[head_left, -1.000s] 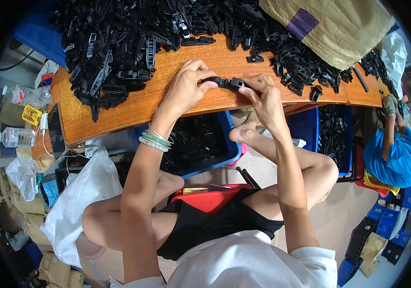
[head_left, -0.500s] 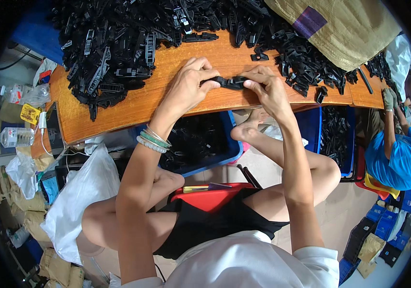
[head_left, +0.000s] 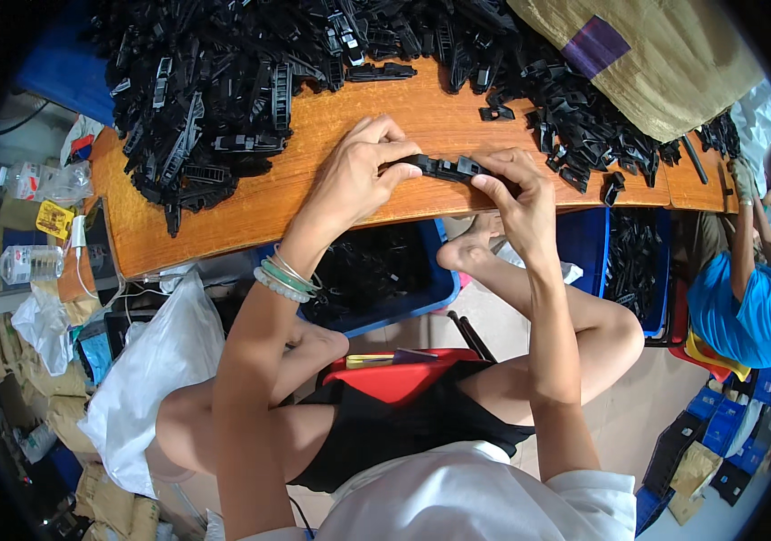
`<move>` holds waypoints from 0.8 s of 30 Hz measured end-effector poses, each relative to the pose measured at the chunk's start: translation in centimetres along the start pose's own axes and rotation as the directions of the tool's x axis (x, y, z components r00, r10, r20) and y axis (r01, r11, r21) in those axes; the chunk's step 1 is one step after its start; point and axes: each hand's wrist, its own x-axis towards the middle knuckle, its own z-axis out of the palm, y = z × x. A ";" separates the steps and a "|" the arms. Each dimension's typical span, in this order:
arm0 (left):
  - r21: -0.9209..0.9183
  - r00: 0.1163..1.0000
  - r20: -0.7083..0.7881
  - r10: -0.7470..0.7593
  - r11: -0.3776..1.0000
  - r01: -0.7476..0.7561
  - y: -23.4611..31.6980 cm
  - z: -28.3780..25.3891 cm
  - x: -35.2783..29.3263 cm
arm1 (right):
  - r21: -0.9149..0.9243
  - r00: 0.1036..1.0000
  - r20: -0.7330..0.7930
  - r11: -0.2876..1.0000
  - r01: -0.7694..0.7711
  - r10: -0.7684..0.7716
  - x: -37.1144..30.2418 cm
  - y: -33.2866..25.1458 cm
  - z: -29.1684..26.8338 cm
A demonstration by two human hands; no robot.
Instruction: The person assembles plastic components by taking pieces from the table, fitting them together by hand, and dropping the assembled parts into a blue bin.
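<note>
You pinch black part [head_left: 444,170], left hand [head_left: 356,178] and right hand [head_left: 524,191], by table's [head_left: 412,108] near edge; lighter face [head_left: 468,166] now shows, so you're turning it.

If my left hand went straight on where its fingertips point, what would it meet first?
First the black part, whose left end your left hand pinches; beyond that, likely your right hand at the other end, though depth is hard to judge here.
</note>
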 end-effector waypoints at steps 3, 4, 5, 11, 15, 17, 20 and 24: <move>-0.031 0.999 0.015 0.030 0.999 -0.029 0.1 -0.3 0.2 | -0.011 0.999 0.032 1.000 0.028 -0.028 0.1 -0.7 0.2; -0.037 0.999 0.019 0.031 0.999 -0.030 0.1 0.0 0.3 | -0.019 0.997 0.042 0.998 0.065 -0.064 0.4 -1.1 0.6; -0.016 0.999 0.027 0.045 0.999 -0.045 0.2 0.2 0.3 | -0.013 0.998 0.062 0.999 0.034 -0.033 0.5 -1.5 1.1; 0.050 0.996 0.014 0.087 0.995 -0.087 0.7 -0.2 0.8 | -0.141 0.988 -0.037 0.980 0.141 -0.148 0.0 -0.9 2.0; -0.084 0.980 0.197 -0.032 0.995 0.050 0.0 -3.1 3.0 | 0.074 0.989 0.065 0.989 0.131 -0.136 -5.1 -2.9 3.5; 0.244 0.999 -0.037 0.019 0.970 -0.009 0.1 -3.5 5.0 | 0.221 0.931 0.327 0.971 0.090 -0.161 -8.4 -3.8 5.4; 0.488 0.991 -0.035 -0.127 0.863 0.128 -0.8 -1.5 7.9 | 0.127 0.976 0.214 0.992 0.016 -0.044 -8.7 -3.5 6.6; 0.564 0.999 -0.042 -0.022 0.825 0.042 -0.1 -0.7 5.5 | -0.008 0.989 0.001 0.989 0.145 -0.145 -4.2 -4.1 3.0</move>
